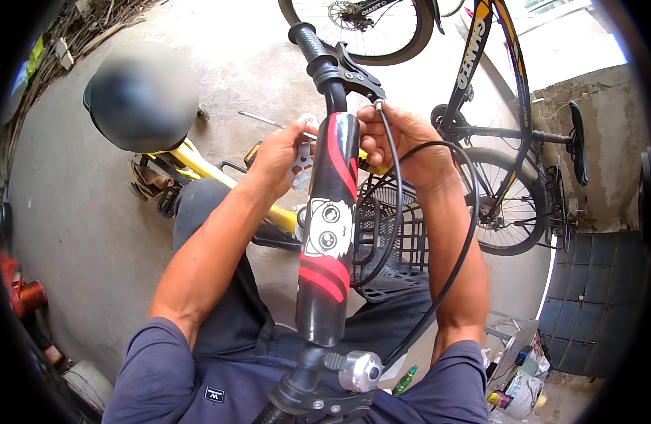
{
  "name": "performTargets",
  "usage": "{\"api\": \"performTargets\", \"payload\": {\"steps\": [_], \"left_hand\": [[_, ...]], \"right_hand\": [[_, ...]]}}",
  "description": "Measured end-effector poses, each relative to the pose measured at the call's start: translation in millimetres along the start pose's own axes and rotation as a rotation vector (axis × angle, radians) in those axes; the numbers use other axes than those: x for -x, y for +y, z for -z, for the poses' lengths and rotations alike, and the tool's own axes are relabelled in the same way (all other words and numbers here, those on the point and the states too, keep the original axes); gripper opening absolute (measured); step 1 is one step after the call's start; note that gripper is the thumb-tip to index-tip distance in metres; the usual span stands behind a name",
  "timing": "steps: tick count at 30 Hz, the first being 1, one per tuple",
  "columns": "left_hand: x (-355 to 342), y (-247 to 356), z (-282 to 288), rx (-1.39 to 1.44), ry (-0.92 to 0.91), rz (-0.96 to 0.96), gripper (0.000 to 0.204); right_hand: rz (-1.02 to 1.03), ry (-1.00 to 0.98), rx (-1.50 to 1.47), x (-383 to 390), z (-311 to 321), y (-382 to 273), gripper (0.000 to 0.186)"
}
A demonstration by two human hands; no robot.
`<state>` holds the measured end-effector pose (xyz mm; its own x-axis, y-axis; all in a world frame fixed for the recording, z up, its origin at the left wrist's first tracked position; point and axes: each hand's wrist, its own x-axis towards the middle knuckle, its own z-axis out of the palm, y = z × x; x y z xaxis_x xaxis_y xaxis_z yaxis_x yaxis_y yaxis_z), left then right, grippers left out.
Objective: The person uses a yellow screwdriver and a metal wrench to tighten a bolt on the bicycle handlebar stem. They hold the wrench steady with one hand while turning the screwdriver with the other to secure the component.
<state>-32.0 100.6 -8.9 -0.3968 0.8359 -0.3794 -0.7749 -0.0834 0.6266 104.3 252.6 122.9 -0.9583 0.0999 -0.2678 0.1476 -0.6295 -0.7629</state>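
My left hand [277, 154] is closed on a flat metal multi-hole wrench [301, 168], left of the handlebar pad [328, 230]. A thin metal shaft [260, 119] crosses by its fingertips and runs behind the pad. In line with it, a yellow handle [373, 167] shows under the curled fingers of my right hand [409, 145]; together they look like a screwdriver. The right thumb is beside the brake cable [399, 191], just below the brake lever [359, 79]. The pad is black with red stripes and a white cartoon face. It partly hides what lies between my hands.
The handlebar stands upright before me, with a silver bell [359, 371] near its lower grip. Behind it are a black basket [410, 226] and a yellow frame [212, 169]. A blurred dark round shape [142, 95] is at left. Another bicycle [516, 127] stands at right.
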Motion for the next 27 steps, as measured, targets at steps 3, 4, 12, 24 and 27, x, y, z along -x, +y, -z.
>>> {"api": "performTargets", "payload": {"steps": [3, 4, 12, 24, 27], "left_hand": [[-1.3, -0.9, 2.2, 0.014, -0.002, -0.007, 0.034], [-1.5, -1.4, 1.7, 0.02, -0.001, -0.017, 0.034], [-2.8, 0.0, 1.5, 0.0, -0.031, -0.056, 0.036], [2.9, 3.2, -3.0, 0.008, -0.025, -0.067, 0.036], [2.7, 3.0, -2.5, 0.019, -0.025, -0.072, 0.035]], "right_hand": [[0.01, 0.155, 0.033, 4.2, -5.5, 1.4, 0.034], [0.021, 0.212, 0.06, 5.0, -10.0, 1.8, 0.032], [-0.002, 0.387, 0.171, 6.2, -26.2, -8.0, 0.023], [0.036, 0.209, -0.139, 5.6, -23.0, 6.3, 0.041], [0.042, 0.167, -0.152, 4.4, -17.1, 7.5, 0.039]]}}
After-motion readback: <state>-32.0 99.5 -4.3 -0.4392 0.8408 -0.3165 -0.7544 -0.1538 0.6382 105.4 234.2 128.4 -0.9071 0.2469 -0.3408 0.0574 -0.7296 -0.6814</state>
